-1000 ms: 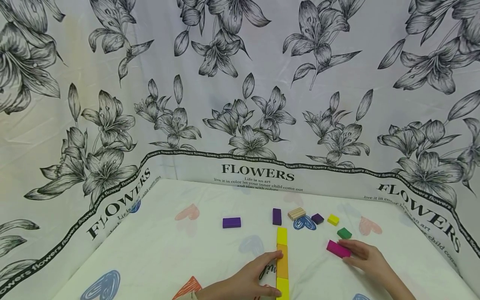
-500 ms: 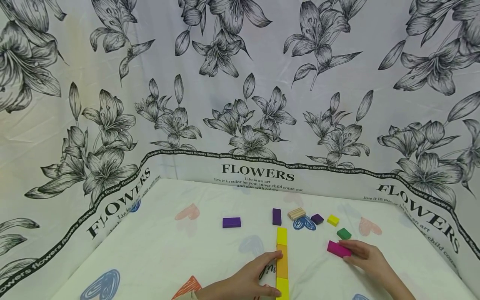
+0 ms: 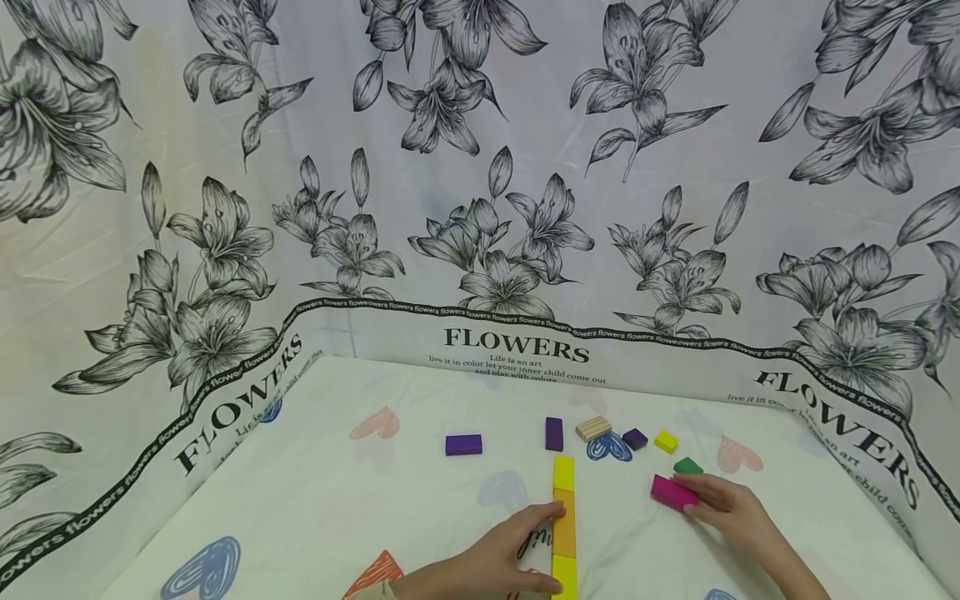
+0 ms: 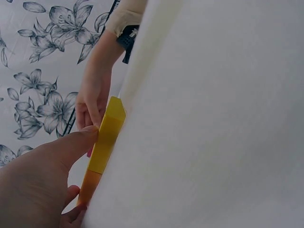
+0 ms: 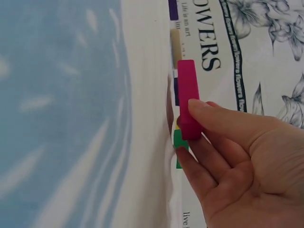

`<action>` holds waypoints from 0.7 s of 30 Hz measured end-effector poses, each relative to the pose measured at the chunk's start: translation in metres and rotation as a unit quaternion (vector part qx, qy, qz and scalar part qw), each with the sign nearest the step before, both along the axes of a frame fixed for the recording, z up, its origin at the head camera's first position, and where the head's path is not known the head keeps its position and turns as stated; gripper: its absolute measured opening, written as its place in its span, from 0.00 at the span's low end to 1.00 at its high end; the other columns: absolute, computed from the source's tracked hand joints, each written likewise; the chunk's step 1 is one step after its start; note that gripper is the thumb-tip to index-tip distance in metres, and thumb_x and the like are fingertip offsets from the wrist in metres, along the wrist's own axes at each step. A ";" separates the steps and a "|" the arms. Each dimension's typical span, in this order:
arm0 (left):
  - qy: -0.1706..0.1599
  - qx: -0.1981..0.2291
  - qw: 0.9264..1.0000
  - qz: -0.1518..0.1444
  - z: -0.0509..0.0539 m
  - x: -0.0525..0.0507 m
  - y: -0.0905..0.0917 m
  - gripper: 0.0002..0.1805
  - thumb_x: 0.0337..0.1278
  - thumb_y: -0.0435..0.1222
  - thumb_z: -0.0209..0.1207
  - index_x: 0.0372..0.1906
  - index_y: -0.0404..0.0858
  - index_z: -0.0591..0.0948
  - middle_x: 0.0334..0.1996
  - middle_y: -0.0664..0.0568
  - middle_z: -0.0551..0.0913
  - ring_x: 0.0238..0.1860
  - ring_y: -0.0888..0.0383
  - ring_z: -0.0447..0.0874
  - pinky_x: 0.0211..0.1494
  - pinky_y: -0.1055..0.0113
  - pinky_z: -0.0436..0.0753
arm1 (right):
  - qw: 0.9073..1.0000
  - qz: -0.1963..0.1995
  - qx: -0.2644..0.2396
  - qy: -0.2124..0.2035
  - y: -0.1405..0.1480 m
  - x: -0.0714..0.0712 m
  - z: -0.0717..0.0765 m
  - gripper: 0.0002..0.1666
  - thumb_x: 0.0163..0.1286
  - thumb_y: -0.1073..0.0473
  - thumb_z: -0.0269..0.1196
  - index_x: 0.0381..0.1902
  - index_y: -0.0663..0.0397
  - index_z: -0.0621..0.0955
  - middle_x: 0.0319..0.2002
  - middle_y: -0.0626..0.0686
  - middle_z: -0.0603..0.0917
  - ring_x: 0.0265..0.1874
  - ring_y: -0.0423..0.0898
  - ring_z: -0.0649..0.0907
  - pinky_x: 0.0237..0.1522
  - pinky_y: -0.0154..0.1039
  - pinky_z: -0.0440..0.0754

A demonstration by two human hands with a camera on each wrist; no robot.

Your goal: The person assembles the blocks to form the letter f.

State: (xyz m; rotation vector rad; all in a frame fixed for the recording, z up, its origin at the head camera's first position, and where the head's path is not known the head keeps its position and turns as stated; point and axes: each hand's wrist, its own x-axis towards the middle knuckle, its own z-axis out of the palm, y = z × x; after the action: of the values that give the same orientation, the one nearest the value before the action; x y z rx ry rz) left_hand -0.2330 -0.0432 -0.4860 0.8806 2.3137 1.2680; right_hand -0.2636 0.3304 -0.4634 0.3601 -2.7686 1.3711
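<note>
A straight row of blocks stands on the cloth in the head view: a far yellow block [image 3: 563, 472], an orange block [image 3: 564, 523] and a near yellow block [image 3: 564, 575]. My left hand [image 3: 491, 554] is at the row's left side, its index fingertip touching the orange block and its thumb touching the near yellow block. My right hand [image 3: 731, 510] pinches a magenta block [image 3: 673, 492] between thumb and fingers. In the right wrist view, the thumb lies on one face of that magenta block [image 5: 188, 90]. A green block [image 3: 687, 466] sits just beyond, partly covered.
Further back lie a purple block [image 3: 463, 445], another purple block [image 3: 553, 433], a ridged wooden piece [image 3: 594, 428], a small dark purple block [image 3: 635, 438] and a small yellow block [image 3: 666, 441]. Behind the heart-printed cloth [image 3: 360, 500] rises a flower-patterned curtain [image 3: 480, 208].
My right hand has shifted slightly left and away with the magenta block, which now covers more of the green block. The left hand and the row stay where they were.
</note>
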 end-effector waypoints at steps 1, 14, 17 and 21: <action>-0.002 0.000 1.000 0.000 0.000 0.000 0.000 0.44 0.53 0.53 0.67 0.73 0.61 0.58 0.71 0.69 0.64 0.71 0.68 0.63 0.75 0.56 0.67 | 1.000 0.001 0.000 0.003 -0.001 -0.001 0.000 0.27 0.61 0.64 0.68 0.58 0.67 0.78 0.57 0.67 0.81 0.47 0.16 0.75 0.46 0.19 0.79; 0.007 0.005 1.000 -0.004 -0.001 0.000 0.000 0.44 0.53 0.53 0.67 0.73 0.60 0.58 0.72 0.67 0.64 0.71 0.68 0.63 0.76 0.60 0.66 | 0.994 0.069 -0.032 0.073 -0.012 -0.014 0.002 0.24 0.62 0.67 0.67 0.56 0.71 0.78 0.52 0.60 0.85 0.50 0.19 0.77 0.48 0.18 0.78; 0.006 0.004 1.000 -0.003 0.000 0.000 0.000 0.44 0.53 0.53 0.67 0.73 0.60 0.58 0.72 0.67 0.64 0.71 0.68 0.63 0.75 0.59 0.67 | 0.991 0.087 -0.043 0.093 -0.016 -0.017 0.002 0.24 0.61 0.68 0.67 0.55 0.73 0.78 0.51 0.57 0.86 0.51 0.20 0.78 0.49 0.17 0.77; 0.006 0.001 1.000 -0.001 0.000 -0.001 0.000 0.44 0.53 0.53 0.67 0.73 0.60 0.58 0.72 0.68 0.64 0.71 0.68 0.63 0.75 0.58 0.67 | 0.988 0.100 -0.045 0.108 -0.022 -0.022 0.002 0.24 0.61 0.69 0.67 0.55 0.73 0.78 0.51 0.57 0.86 0.51 0.20 0.78 0.50 0.17 0.76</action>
State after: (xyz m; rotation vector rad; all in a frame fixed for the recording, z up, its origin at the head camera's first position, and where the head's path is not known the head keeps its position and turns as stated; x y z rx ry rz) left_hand -0.2337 -0.0430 -0.4865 0.8925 2.3203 1.2672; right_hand -0.2858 0.3088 -0.4611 0.7515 -2.5413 1.3967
